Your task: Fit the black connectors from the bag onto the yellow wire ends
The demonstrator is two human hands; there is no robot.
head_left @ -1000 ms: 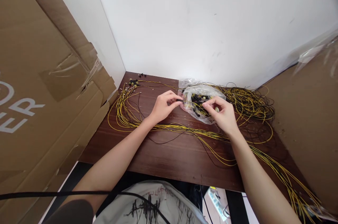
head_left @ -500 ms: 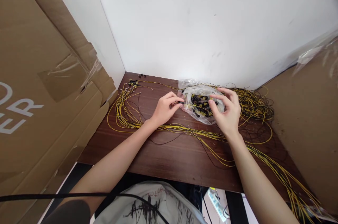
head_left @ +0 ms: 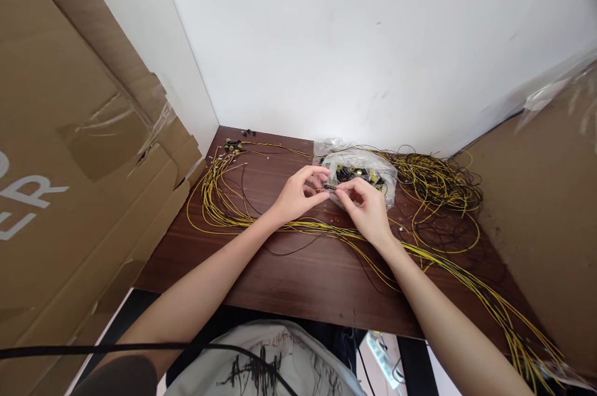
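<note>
A small black connector (head_left: 329, 187) sits between my two hands, just in front of a clear plastic bag. My right hand (head_left: 368, 204) pinches its right end between thumb and forefinger. On the other side, my left hand (head_left: 302, 193) curls its thumb and fingers loosely round the left end, its forefinger lifted a little. Thin wire shows faintly by the left fingers. Behind the hands, the open plastic bag (head_left: 390, 179) contains several black and yellow connectors (head_left: 358, 173), partly hidden by my right hand. A bundle of yellow wires (head_left: 321, 227) passes beneath both wrists.
A tangled heap of yellow and black wires (head_left: 438, 181) lies at the right of the brown table (head_left: 298, 281). Loose connectors (head_left: 233, 146) lie at the back left. Cardboard (head_left: 107, 135) stands on the left, more cardboard (head_left: 545, 209) on the right, a white wall (head_left: 354, 48) behind.
My right hand has come left and down from above the bag to the black connector. My left hand has shifted slightly right, its fingers looser than before.
</note>
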